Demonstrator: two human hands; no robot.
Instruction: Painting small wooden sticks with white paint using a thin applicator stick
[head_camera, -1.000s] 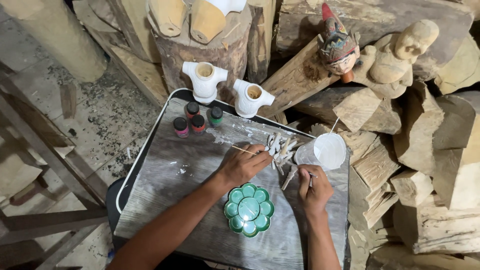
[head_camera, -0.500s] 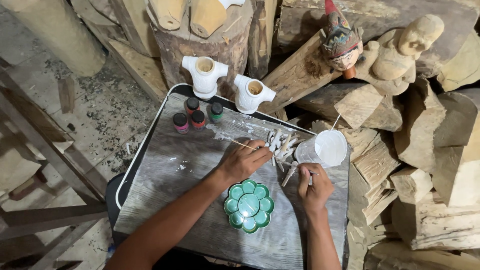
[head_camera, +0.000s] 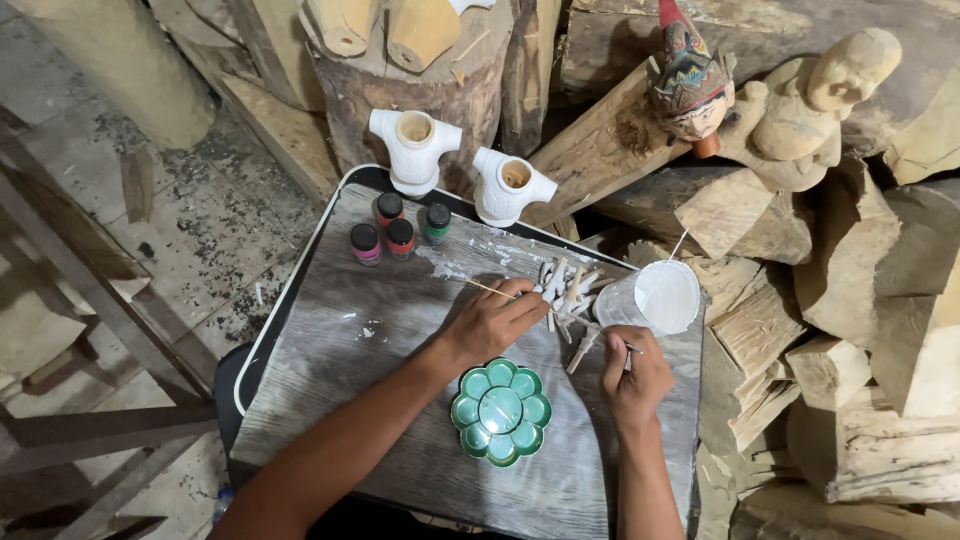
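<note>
Working over a grey, wood-grained board with a white-and-black rim (head_camera: 300, 290), the left hand (head_camera: 492, 322) pinches a thin wooden stick (head_camera: 488, 289) whose tip points away toward the paint smears, while the right hand (head_camera: 634, 377) is closed around a slim brush handle (head_camera: 628, 349) just below a white plastic cup of white paint (head_camera: 662, 297). Between the hands lies a small heap of whitewashed carved wooden pieces (head_camera: 565, 290), all of them pale, so the priming looks largely done; colour work seems not begun, judging by the four small paint bottles with red, dark and green caps (head_camera: 395, 228) standing shut and the green flower-shaped palette (head_camera: 500, 411) showing no paint in its wells. Two white-primed wooden puppet torsos (head_camera: 412, 150) stand at the far edge of the board. Open room lies on the board's left half; to the right, stacked rough wood blocks (head_camera: 850, 330) crowd close, and the cup sits near that edge.
</note>
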